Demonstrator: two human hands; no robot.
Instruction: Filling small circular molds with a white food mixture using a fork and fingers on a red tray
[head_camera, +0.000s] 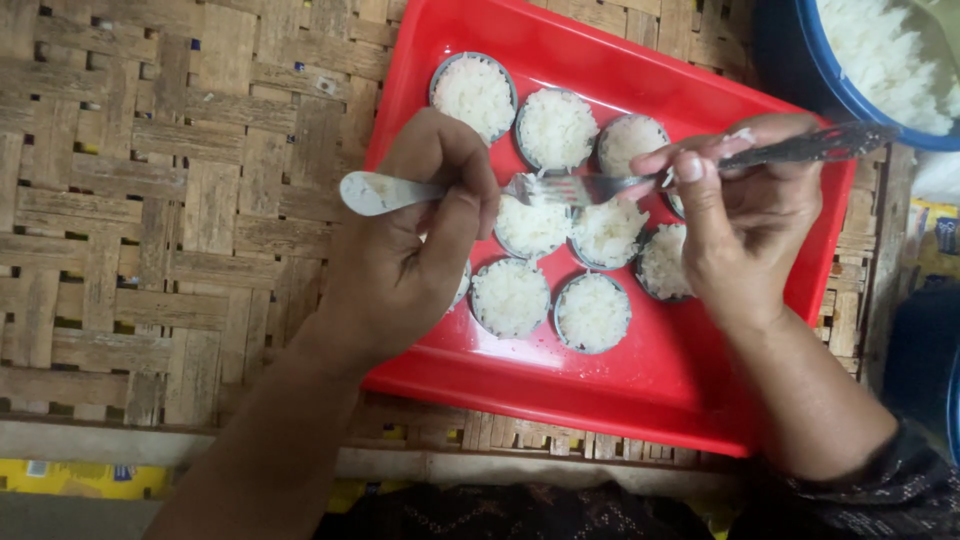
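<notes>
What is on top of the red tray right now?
On the red tray sit small round cups of white rice. The left hand and right hand, each holding a utensil, cover some cups.

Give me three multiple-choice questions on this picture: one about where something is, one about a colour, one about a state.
1. Where is the blue bowl of rice?
A. upper right, past the tray
B. on the tray
C. lower left

2. What colour is the tray?
A. green
B. red
C. white

3. How are the small round cups?
A. empty
B. stacked
C. filled with white rice

Answers:
1. A, its rim curves round the top right corner.
2. B, bright red under the cups.
3. C, each shows rice to the rim; the left hand and right hand hold utensils above them.
</notes>
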